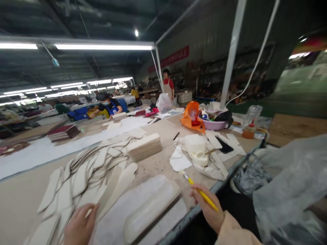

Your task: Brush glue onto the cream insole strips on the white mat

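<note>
Tan tabletop (153,167) | yellow brush (209,201), whitish tip, gripped in right hand (208,214) | left hand (80,223) pinching flat beige strip (111,181)

Slanted yellow brush (206,198), heaped pale strips (80,178)

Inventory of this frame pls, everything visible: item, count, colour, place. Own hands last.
Table: one, light brown, foreground
Loose strips: many, cream, left on table
Neat stack: one, cream, mid-table
Rounded flat piece: one, off-white, lower centre
Brush: one, yellow handle, lower right
Pot: one, cream, right of centre
Flat object: one, black, right of pot
Bag: one, orange, behind pot
Basin: one, purple, beside bag
Bottle: one, amber, red tip, table's right end
Plastic sheeting: grey, right edge, pieces uncountable
Bound-looking stack: one, dark red, far left
Co-workers: several, varied clothing, background
Lights: several, white, overhead
Left hand: one, bare, at strips
Right hand: one, beige sleeve, holding brush
</note>
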The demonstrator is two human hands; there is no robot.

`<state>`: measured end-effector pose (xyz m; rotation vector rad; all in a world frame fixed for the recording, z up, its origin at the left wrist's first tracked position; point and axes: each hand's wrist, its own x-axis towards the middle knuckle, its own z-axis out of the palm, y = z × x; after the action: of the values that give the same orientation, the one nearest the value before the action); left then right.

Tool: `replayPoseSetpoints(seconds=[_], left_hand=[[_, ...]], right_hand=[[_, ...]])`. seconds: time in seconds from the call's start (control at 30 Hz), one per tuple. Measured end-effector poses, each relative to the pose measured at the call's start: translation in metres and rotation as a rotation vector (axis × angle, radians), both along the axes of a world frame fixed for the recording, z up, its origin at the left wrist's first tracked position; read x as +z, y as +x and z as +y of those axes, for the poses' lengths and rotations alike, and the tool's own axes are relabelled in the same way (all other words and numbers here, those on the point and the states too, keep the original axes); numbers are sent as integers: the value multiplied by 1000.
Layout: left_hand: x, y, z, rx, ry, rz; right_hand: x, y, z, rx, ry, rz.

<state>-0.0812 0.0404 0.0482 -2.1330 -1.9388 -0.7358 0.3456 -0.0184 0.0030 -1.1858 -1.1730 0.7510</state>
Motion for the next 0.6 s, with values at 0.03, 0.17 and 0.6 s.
replayPoseSetpoints(seconds=[0.03,0.17,0.6], left_hand=[[8,3,-11,31,-16,-34],[25,35,-63,-117,-182,-330],[-37,124,-133,-271,-808,-1062]], right_hand=[[3,0,0,-1,25,14],[9,-10,1,117,32,82],[-16,-25,-11,0,-127,-126]])
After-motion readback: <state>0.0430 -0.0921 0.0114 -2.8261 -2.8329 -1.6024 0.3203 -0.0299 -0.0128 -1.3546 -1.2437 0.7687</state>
